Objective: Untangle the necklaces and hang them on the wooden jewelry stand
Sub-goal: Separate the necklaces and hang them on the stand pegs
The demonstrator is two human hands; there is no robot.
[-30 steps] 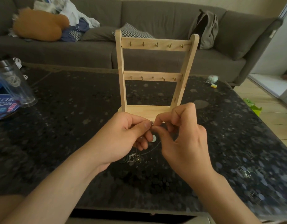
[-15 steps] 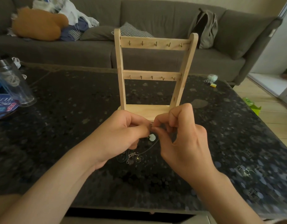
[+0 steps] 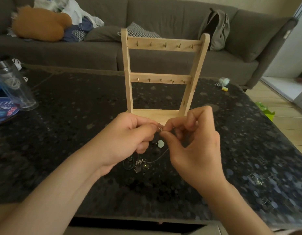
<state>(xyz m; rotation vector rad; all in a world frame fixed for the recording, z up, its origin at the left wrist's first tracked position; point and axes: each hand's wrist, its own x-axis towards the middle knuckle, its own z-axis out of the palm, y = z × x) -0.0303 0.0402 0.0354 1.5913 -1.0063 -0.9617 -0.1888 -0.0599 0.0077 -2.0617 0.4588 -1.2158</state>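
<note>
A wooden jewelry stand (image 3: 163, 78) with two hook bars stands upright on the dark speckled table (image 3: 70, 126); none of its hooks carries anything. Just in front of its base, my left hand (image 3: 128, 141) and my right hand (image 3: 189, 143) meet fingertip to fingertip, each pinching the small metal clasp end of a necklace (image 3: 159, 128). A pale green pendant (image 3: 160, 142) dangles below the fingers. A thin chain runs down to a tangled heap of necklaces (image 3: 140, 164) with a letter charm on the table between my wrists.
A clear plastic tumbler (image 3: 12, 85) and a blue packet (image 3: 2, 109) sit at the table's left edge. A small pale object with keys (image 3: 223, 82) lies at the far right. Behind the table is a grey sofa (image 3: 96, 48) with a backpack (image 3: 214, 29) and clothes.
Both hands stay together at the clasp with only small finger shifts. The pendant still hangs below them, and the heap on the table has not moved.
</note>
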